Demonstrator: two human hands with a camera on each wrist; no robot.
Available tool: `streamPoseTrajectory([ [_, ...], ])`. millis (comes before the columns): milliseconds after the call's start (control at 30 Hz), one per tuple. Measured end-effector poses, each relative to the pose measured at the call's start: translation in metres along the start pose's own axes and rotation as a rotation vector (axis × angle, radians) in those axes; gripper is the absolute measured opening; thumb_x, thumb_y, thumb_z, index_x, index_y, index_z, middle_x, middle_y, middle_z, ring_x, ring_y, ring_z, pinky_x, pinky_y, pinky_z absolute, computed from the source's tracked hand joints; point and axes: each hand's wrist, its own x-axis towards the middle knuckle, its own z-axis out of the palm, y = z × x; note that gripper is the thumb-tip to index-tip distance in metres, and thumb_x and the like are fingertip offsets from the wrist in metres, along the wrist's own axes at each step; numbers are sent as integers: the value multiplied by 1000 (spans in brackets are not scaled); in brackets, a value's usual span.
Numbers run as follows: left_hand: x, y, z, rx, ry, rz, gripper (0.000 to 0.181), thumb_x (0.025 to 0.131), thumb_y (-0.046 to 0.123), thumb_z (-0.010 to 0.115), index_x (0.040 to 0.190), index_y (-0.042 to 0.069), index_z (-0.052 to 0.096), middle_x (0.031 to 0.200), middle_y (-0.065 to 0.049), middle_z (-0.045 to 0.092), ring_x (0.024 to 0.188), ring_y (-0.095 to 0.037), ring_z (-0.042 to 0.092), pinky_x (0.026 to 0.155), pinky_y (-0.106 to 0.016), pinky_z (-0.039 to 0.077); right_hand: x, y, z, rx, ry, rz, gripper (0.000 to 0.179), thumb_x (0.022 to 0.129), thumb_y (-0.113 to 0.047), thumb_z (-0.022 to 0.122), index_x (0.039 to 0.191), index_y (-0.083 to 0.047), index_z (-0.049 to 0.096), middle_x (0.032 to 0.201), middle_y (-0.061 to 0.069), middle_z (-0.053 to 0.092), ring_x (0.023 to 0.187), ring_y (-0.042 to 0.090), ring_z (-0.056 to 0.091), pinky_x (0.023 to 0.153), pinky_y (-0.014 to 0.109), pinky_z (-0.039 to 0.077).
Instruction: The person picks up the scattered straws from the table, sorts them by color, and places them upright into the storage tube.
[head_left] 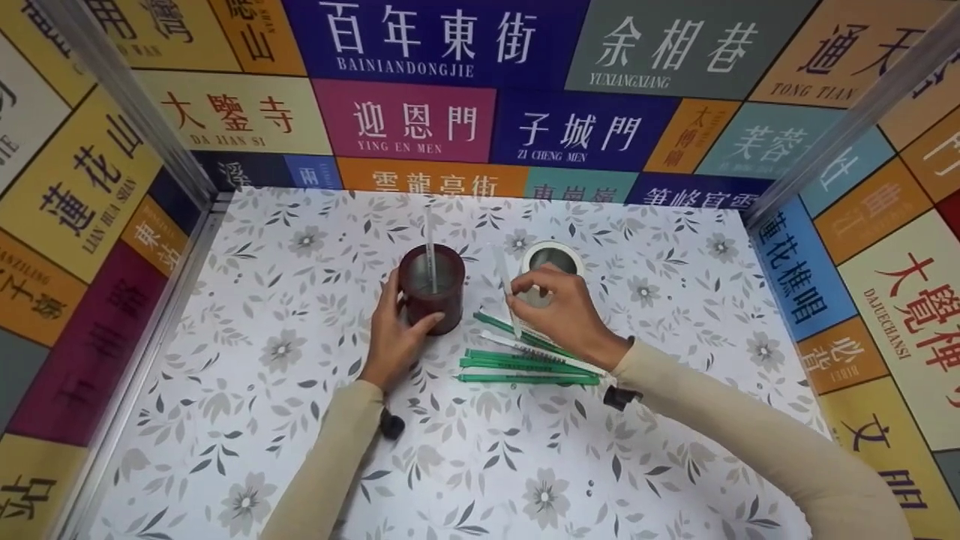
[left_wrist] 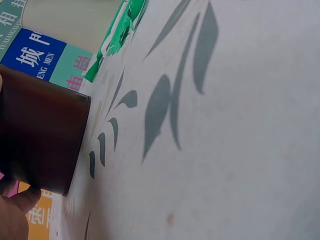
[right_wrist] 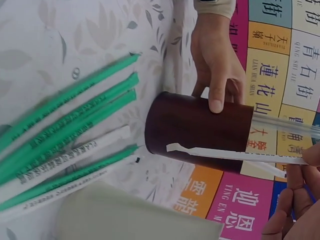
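My left hand grips a dark brown cup by its side, thumb in front and fingers round the left. The cup stands upright on the table, and a whitish straw leans inside it, sticking out above the rim. Between thumb and fingertips, my right hand pinches a straw in a white paper wrapper. This straw is apart from the brown cup, to its right. Just behind the right hand stands a pale cup, partly covered by that hand.
Several straws in green wrappers lie with white-wrapped straws in front of the pale cup, partly under the right forearm. Flower-patterned sheeting covers the table. Panels with printed characters wall it in at the back and sides.
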Motion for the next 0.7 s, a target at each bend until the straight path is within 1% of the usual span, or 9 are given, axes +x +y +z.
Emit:
streamPoseTrajectory([
  [100,0,0,-1,-7,-1,4,106,89,20,95,174,21,32,171,-3,43,158,-20,42,131,-44,39,11,-1,2,-3,17,-5,6,100,-10,83,104,-12,85,100,0,79,91,16,61,83,42,49],
  [200,-1,0,-1,-16,-12,6,106,90,22,95,175,19,32,171,-5,43,158,-22,42,130,-44,39,21,-3,4,-11,39,-7,5,98,-9,83,103,-11,85,98,5,78,88,19,58,80,38,47],
  [267,-1,0,-1,-15,-11,5,106,90,23,95,175,19,31,171,-5,43,158,-23,42,130,-45,40,28,-4,5,-18,51,-12,6,97,-9,84,102,-11,85,98,8,77,86,23,57,78,37,46],
  [333,0,0,-1,-19,-8,9,106,90,22,95,175,20,32,171,-4,44,158,-23,42,130,-45,39,36,-5,7,-24,63,-21,6,97,-9,84,102,-10,84,99,10,76,87,25,59,77,39,48],
  [500,2,0,0,-20,0,19,105,89,22,96,174,21,33,170,-3,45,157,-21,43,130,-44,39,55,-6,12,-58,90,-38,7,97,-11,85,103,-9,84,101,7,77,92,21,63,81,37,51],
  [567,2,-1,0,-22,2,25,104,89,21,96,174,21,34,169,-2,46,156,-20,44,130,-45,39,62,-8,14,-56,87,-50,8,97,-12,84,104,-9,84,101,5,77,94,23,64,83,34,51],
  [633,2,-1,0,-26,1,32,104,89,20,96,173,21,36,168,-2,47,155,-20,45,130,-45,39,68,-11,15,-49,83,-75,7,98,-12,83,105,-9,83,101,4,76,95,28,66,84,35,52],
  [700,1,-1,1,-33,2,32,103,88,17,96,172,20,36,167,-3,47,155,-21,45,130,-46,39,73,-14,15,-38,85,-101,7,99,-12,83,105,-8,83,102,5,76,96,29,66,84,36,52],
])
